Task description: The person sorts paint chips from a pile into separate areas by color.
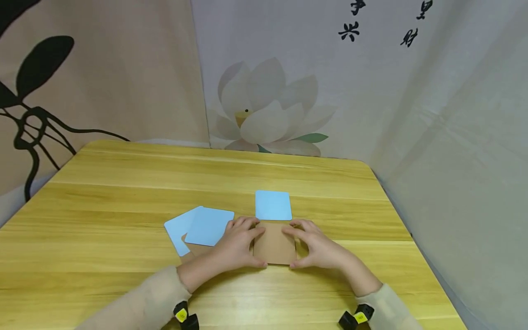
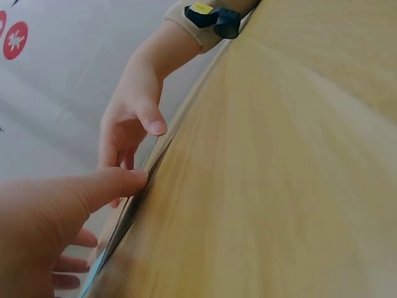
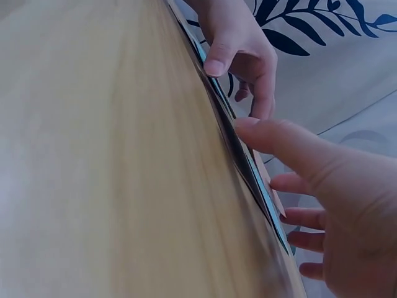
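Observation:
A square brown card (image 1: pixel 275 245) lies between the two hands, its plain face up. My left hand (image 1: pixel 238 243) holds it at the left side, thumb at the near edge and fingers toward the far corner. At the right side my right hand (image 1: pixel 315 244) holds it the same way, with the index fingertip over the card's face. Both thumbs show at the near edge in the wrist views. Just beyond the brown card is a blue card (image 1: pixel 273 205), lying flat.
Left of the hands, a blue card (image 1: pixel 209 226) overlaps another blue card (image 1: pixel 181 225). Parts of brown cards (image 1: pixel 200 249) show under them, partly hidden by the left forearm. The wooden table (image 1: pixel 123 183) meets a printed curtain (image 1: pixel 268 91) at its far edge.

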`<state>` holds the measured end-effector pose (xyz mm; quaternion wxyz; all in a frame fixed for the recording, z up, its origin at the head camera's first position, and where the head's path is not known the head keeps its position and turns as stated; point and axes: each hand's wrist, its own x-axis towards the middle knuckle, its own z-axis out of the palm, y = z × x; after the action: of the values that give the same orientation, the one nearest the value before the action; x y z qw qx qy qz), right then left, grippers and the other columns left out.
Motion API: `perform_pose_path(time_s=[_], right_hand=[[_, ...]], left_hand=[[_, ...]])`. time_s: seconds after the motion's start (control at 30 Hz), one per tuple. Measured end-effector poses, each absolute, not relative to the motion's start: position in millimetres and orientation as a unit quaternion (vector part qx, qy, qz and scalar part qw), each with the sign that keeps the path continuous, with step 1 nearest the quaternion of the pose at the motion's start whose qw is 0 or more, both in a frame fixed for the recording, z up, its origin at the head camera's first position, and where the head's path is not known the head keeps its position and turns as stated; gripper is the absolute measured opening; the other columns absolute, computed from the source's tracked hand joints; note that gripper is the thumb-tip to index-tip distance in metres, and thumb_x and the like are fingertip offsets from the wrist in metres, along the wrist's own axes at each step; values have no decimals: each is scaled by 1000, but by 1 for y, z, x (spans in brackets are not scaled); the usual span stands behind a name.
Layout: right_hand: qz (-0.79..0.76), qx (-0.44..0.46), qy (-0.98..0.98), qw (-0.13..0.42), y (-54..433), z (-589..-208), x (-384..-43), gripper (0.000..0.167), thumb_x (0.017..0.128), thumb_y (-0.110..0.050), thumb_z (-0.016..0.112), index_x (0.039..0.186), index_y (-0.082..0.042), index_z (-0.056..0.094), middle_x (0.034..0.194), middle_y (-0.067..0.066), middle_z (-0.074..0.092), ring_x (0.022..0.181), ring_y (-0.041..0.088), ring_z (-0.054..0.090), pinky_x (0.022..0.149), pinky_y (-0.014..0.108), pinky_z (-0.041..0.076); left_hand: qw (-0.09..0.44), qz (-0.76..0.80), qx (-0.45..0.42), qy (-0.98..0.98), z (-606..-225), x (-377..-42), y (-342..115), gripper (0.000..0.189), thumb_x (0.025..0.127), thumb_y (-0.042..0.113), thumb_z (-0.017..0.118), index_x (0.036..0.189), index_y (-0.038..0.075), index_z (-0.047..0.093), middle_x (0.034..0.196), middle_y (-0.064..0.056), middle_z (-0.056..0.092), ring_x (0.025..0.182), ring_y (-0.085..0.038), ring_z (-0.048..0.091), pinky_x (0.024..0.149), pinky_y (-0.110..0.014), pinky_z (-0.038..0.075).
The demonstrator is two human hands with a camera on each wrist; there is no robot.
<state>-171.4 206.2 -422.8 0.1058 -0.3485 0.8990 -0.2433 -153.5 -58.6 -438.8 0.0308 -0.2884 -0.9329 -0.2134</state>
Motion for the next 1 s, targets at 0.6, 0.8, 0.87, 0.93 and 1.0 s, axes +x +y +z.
perform_pose_path(time_s=[0.6,0.8,0.87,0.93,1.0], right_hand=[[-225,-354,898,135,211,-425,-173,83,77,-46,78,146,-19,42,150,7,29,137,28,23,104,54,28],[-217,-355,899,134,211,-424,-172,82,77,-46,77,146,-18,43,151,8,28,138,31,21,104,57,25],[-219,-355,899,132,211,-423,-172,82,76,-46,78,146,-18,43,151,9,28,138,31,21,104,57,24],[-224,-353,900,127,210,-422,-171,83,75,-46,78,145,-18,44,151,9,28,137,31,21,104,57,24],[-229,-351,901,116,209,-422,-170,82,75,-46,79,144,-19,45,151,9,28,137,31,22,104,57,25]], left_hand=[[1,-210,-286,-935,-438,-153,-56,84,64,63,78,129,12,61,140,-11,45,128,-32,36,95,-55,27],[-3,-210,-290,-934,-438,-153,-59,86,65,64,77,131,12,60,141,-12,44,129,-32,35,95,-55,28],[-2,-207,-293,-933,-438,-154,-60,86,65,65,76,131,13,60,141,-11,44,129,-32,35,95,-54,28],[1,-208,-298,-932,-437,-154,-62,86,65,65,76,132,13,59,141,-11,44,128,-32,35,96,-55,28],[8,-214,-303,-929,-436,-155,-64,85,65,64,77,131,13,60,140,-11,45,128,-32,36,96,-56,27]])
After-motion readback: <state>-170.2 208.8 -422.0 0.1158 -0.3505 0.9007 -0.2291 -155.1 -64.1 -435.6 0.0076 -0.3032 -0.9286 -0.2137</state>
